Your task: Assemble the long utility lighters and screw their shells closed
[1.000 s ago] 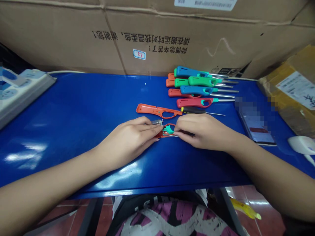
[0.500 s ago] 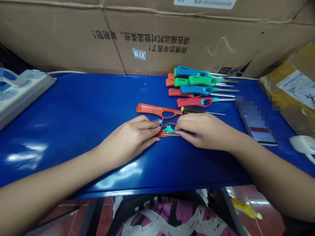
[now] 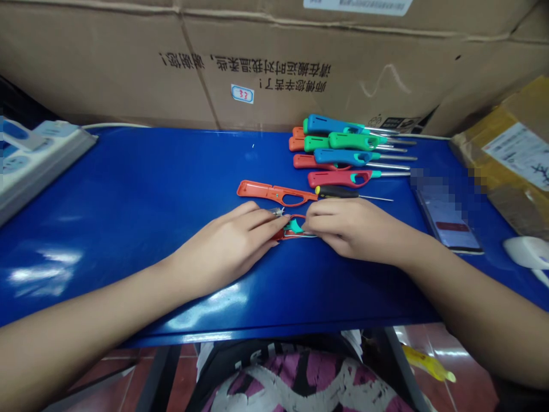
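An opened red lighter half [image 3: 292,230] with a teal trigger lies on the blue table [image 3: 128,194], mostly covered by both hands. My left hand [image 3: 227,246] presses its fingers together on the lighter's left end, beside a small metal part [image 3: 277,212]. From the right, my right hand [image 3: 355,229] pinches the lighter by the teal trigger. Just behind them lie the other red shell half [image 3: 274,193] and a black-handled screwdriver [image 3: 343,193].
A pile of red, blue and green long-nosed lighters [image 3: 343,150] lies behind. Large cardboard boxes [image 3: 257,57] wall the back. A white power strip [image 3: 38,154] sits far left; a phone [image 3: 448,220], a white object [image 3: 525,252] and a taped parcel [image 3: 510,154] sit right.
My right hand has slid slightly left over the lighter, and my left fingers have edged up toward the metal part. Everything else is still.
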A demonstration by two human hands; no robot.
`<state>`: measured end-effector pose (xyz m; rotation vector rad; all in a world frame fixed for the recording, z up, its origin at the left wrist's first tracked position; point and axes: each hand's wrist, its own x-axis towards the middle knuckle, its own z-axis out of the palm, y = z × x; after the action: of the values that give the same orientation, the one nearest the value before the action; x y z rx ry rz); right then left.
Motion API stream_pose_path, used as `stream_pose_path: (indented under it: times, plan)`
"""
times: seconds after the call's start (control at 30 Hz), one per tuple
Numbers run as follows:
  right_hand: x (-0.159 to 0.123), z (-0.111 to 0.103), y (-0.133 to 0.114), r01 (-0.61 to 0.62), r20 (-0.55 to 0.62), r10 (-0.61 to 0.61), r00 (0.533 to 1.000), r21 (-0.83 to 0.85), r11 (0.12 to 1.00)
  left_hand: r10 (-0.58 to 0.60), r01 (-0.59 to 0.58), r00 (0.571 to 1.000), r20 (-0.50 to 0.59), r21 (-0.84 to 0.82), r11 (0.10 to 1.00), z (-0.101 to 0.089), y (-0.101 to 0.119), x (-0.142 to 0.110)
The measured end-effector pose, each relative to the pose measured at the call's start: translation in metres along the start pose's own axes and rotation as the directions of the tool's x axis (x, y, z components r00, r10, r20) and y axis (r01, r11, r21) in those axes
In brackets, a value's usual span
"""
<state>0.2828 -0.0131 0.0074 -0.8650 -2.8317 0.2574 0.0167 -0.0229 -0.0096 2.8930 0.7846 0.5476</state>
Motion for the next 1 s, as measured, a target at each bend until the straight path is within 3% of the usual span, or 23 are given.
stream_pose_path:
  times: [0.1, 0.2, 0.37, 0.5, 0.67, 1.0]
  plan:
    - [0.0, 0.002, -0.002, 0.003, 0.006, -0.003, 1.0, -0.049, 0.999, 0.021, -0.024, 0.998, 0.061, 0.046, 0.999, 0.002, 0.001, 0.001]
    - [-0.001, -0.002, -0.003, -0.018, 0.021, 0.017, 1.0, 0.01, 1.0, 0.048, -0.058, 0.994, 0.097, 0.105, 0.993, 0.002, 0.002, 0.001]
    - [-0.013, -0.026, 0.004, -0.126, -0.016, 0.128, 0.992, 0.106, 0.986, 0.034, -0.056, 0.99, 0.135, 0.157, 0.986, 0.0, 0.003, -0.001]
    - [-0.018, -0.039, 0.01, -0.202, 0.154, 0.187, 0.97, 0.092, 0.975, 0.034, -0.069, 0.985, 0.171, 0.206, 0.976, -0.001, 0.005, -0.003]
    - [-0.016, -0.035, 0.011, -0.245, 0.291, 0.202, 0.935, 0.12, 0.962, 0.043, -0.091, 0.979, 0.201, 0.235, 0.968, -0.001, 0.006, -0.005]
    - [-0.018, -0.034, 0.014, -0.155, 0.137, 0.146, 0.98, 0.057, 0.986, 0.023, -0.06, 0.986, 0.167, 0.219, 0.974, -0.002, 0.008, -0.004]
